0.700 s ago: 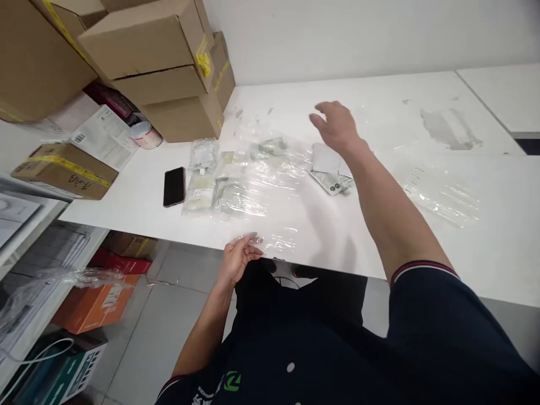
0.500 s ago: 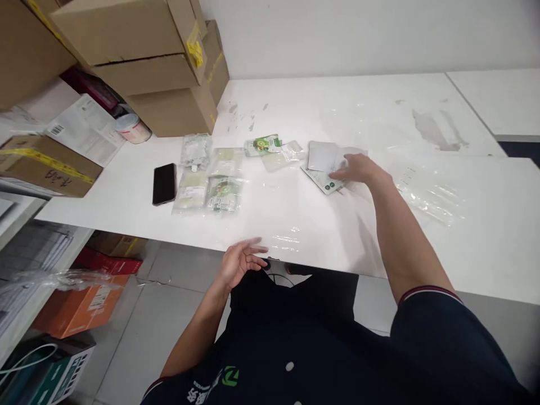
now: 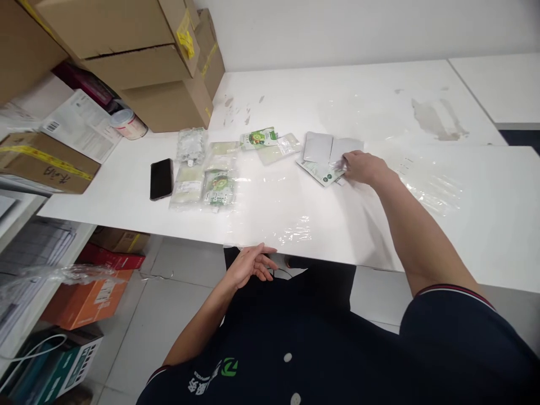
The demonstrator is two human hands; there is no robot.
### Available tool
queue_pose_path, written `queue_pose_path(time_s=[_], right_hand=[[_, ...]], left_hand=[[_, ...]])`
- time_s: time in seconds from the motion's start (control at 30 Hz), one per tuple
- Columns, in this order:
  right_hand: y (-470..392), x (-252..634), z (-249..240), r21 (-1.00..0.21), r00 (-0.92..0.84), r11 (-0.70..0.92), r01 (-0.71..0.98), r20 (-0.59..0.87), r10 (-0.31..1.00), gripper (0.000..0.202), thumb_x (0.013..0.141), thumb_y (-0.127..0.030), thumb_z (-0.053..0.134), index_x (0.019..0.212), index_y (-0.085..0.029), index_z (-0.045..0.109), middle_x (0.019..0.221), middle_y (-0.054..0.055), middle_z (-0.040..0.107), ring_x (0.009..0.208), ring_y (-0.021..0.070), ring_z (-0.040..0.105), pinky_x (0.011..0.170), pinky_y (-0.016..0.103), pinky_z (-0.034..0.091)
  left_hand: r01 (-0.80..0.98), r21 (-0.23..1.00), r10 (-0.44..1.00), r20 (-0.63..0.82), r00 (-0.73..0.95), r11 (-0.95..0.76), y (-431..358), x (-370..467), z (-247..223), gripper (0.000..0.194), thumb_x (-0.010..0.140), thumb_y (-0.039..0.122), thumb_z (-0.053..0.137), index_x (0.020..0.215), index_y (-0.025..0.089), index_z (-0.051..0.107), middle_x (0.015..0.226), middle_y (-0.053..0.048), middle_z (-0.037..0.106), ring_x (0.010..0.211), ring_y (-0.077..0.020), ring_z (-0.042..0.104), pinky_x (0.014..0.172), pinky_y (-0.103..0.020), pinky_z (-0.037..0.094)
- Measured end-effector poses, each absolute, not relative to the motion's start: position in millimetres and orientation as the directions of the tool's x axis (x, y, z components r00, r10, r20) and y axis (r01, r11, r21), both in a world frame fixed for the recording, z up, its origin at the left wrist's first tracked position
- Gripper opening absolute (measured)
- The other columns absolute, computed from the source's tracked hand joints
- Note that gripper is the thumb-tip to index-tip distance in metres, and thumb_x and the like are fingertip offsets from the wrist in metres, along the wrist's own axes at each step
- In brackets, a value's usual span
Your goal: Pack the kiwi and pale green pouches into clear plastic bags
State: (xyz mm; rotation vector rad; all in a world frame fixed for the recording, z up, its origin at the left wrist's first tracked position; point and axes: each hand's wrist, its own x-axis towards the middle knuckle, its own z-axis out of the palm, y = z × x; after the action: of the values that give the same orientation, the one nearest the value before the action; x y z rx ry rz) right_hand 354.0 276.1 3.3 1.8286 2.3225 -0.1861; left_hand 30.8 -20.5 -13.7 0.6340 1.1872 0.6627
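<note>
Table (image 3: 379, 101): white, wide, running from 9 to 3 o'clock; a clear plastic sheet (image 3: 291, 208) lies spread over its near half.
Cardboard boxes (image 3: 126, 50): stacked at 10 o'clock, against the wall.
Right hand (image 3: 361, 167): stretched out towards 1 o'clock, palm down, fingers loosely curled and pressing on the edge of the flat packets (image 3: 324, 160); whether it grips one I cannot tell.
Flat packets: a small overlapping pile, two pale and one green-printed, just at the fingertips.
Left hand (image 3: 248, 264): at 6 o'clock, below the table's near edge, fingers spread and relaxed, holding nothing.
Sachets (image 3: 206, 174): a loose cluster at 11 o'clock, under the sheet, well apart from the right hand.
Phone (image 3: 161, 178): dark, face up, just left of the sachets.
</note>
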Motion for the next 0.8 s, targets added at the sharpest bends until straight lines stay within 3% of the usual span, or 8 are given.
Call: queue_pose_path(time_s=[0.17, 0.3, 0.37, 0.43, 0.53, 0.63, 0.7, 0.8], right_hand=[[258.7, 345.1, -10.1, 0.024, -0.249, 0.253, 0.967, -0.097, 0.964, 0.038, 0.091, -0.026, 0.048, 0.126, -0.014, 0.051, 0.127, 0.022, 0.057, 0.108, 0.0338, 0.055, 0.078, 0.042, 0.042], [254.7, 358.1, -6.4, -0.041, -0.176, 0.178, 0.983, 0.04, 0.984, 0.032, 0.094, -0.015, 0.037, 0.121, -0.014, 0.054, 0.121, 0.024, 0.059, 0.111, 0.0337, 0.05, 0.079, 0.044, 0.038], [249.7, 365.8, 7.7, -0.132, -0.027, 0.055, 0.99, 0.207, 0.978, 0.031, 0.097, -0.015, 0.03, 0.113, -0.014, 0.057, 0.116, 0.025, 0.059, 0.112, 0.0345, 0.049, 0.081, 0.046, 0.036], [234.2, 367.0, 26.7, -0.307, 0.141, -0.007, 0.952, 0.416, 0.898, 0.033, 0.101, -0.023, 0.025, 0.102, -0.02, 0.058, 0.109, 0.023, 0.06, 0.108, 0.0342, 0.05, 0.081, 0.047, 0.035], [187.7, 347.5, 48.0, -0.651, 0.296, 0.188, 0.735, 0.559, 0.774, 0.03, 0.102, -0.042, 0.029, 0.085, -0.029, 0.049, 0.08, 0.009, 0.057, 0.076, 0.0254, 0.057, 0.067, 0.042, 0.041], [130.6, 307.7, 41.9, -0.935, 0.114, 0.104, 0.339, 0.151, 0.982, 0.033, 0.093, -0.046, 0.052, 0.067, -0.026, 0.046, 0.055, 0.0, 0.048, 0.046, 0.015, 0.048, 0.047, 0.034, 0.042], [100.4, 281.6, 23.4, -0.978, -0.078, -0.095, 0.185, -0.111, 0.991, 0.026, 0.088, -0.046, 0.059, 0.077, -0.022, 0.057, 0.063, 0.0, 0.059, 0.047, 0.0126, 0.051, 0.046, 0.032, 0.047], [76.5, 256.9, -6.6, -0.959, -0.171, -0.281, 0.043, -0.284, 0.944, 0.025, 0.087, -0.045, 0.059, 0.098, -0.022, 0.061, 0.085, 0.004, 0.069, 0.064, 0.0158, 0.062, 0.049, 0.032, 0.055]], left_hand=[[0.137, 0.833, 0.761, -0.547, 0.348, 0.536, -35.7, 29.9, 10.8, 0.059, 0.091, 0.064, 0.047, 0.108, 0.013, 0.073, 0.082, -0.014, 0.075, 0.058, -0.0174, 0.069, 0.051, -0.025, 0.051], [0.385, 0.915, 0.979, -0.174, 0.11, 0.119, -48.6, 15.8, 27.0, 0.031, 0.092, 0.046, 0.058, 0.1, 0.022, 0.075, 0.078, -0.007, 0.074, 0.063, -0.0167, 0.067, 0.058, -0.029, 0.053], [0.622, 0.775, 0.992, 0.128, 0.02, -0.113, -50.2, 3.7, 25.7, 0.02, 0.09, 0.038, 0.063, 0.1, 0.026, 0.075, 0.083, -0.006, 0.075, 0.074, -0.0196, 0.068, 0.07, -0.035, 0.054], [0.834, 0.501, 0.946, 0.316, 0.074, -0.233, -48.9, -7.8, 18.6, 0.021, 0.086, 0.033, 0.068, 0.105, 0.027, 0.074, 0.103, -0.009, 0.074, 0.096, -0.0267, 0.066, 0.086, -0.044, 0.051], [0.943, 0.184, 0.929, 0.302, 0.215, -0.278, -45.3, -16.1, 3.4, 0.034, 0.086, 0.03, 0.068, 0.119, 0.027, 0.068, 0.131, -0.014, 0.063, 0.124, -0.0372, 0.053, 0.098, -0.054, 0.041], [0.934, 0.111, 0.917, 0.258, 0.304, -0.341, -41.4, -11.6, -9.0, 0.036, 0.088, 0.026, 0.064, 0.125, 0.026, 0.064, 0.135, -0.015, 0.06, 0.13, -0.0362, 0.049, 0.103, -0.054, 0.037], [0.923, 0.111, 0.905, 0.269, 0.329, -0.369, -37.8, -6.4, -14.0, 0.032, 0.09, 0.023, 0.06, 0.122, 0.025, 0.064, 0.132, -0.015, 0.061, 0.128, -0.0334, 0.051, 0.104, -0.052, 0.036], [0.917, 0.116, 0.9, 0.27, 0.342, -0.383, -31.0, -3.0, -18.6, 0.023, 0.093, 0.021, 0.054, 0.113, 0.022, 0.065, 0.125, -0.015, 0.063, 0.123, -0.0309, 0.054, 0.101, -0.049, 0.04]])
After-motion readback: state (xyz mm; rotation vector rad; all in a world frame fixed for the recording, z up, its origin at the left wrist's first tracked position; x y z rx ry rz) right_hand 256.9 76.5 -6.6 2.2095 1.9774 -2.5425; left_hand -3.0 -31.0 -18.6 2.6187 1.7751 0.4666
